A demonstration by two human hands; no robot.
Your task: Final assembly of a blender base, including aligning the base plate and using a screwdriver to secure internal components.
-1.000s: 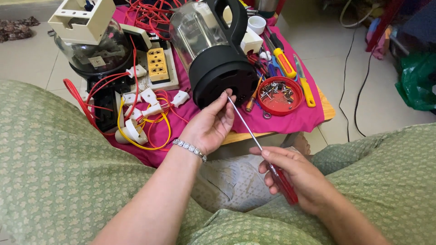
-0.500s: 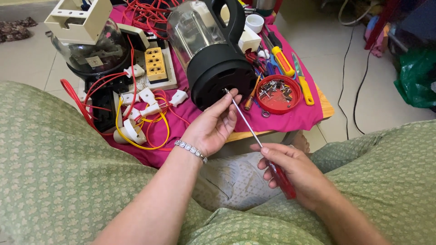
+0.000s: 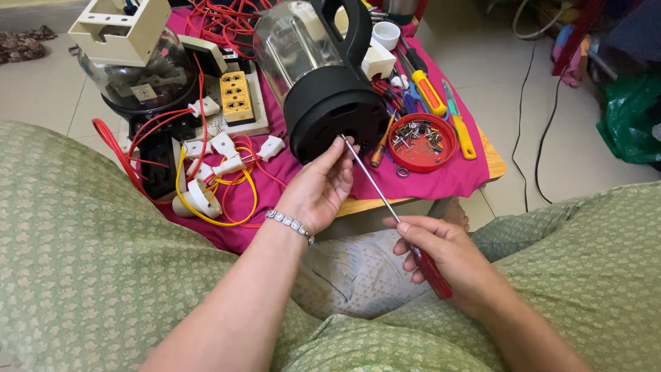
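A glass electric kettle (image 3: 323,76) with a black base and handle lies tilted on the pink cloth (image 3: 454,180), its underside turned towards me. My right hand (image 3: 441,258) grips the red handle of a long screwdriver (image 3: 382,189), whose tip touches the kettle's black underside. My left hand (image 3: 320,186), with a bracelet at the wrist, pinches the metal shaft close to the tip, just below the kettle base.
A red round tray of screws (image 3: 421,141) sits right of the kettle, with yellow and red-handled tools (image 3: 460,127) beside it. Left are white plugs, red and yellow wires (image 3: 206,172), a yellow socket strip (image 3: 235,96) and a glass bowl (image 3: 138,76). A green bag (image 3: 630,114) lies on the floor.
The screwdriver tip has moved up from near the kettle's lower edge onto its underside. My left hand followed it along the shaft.
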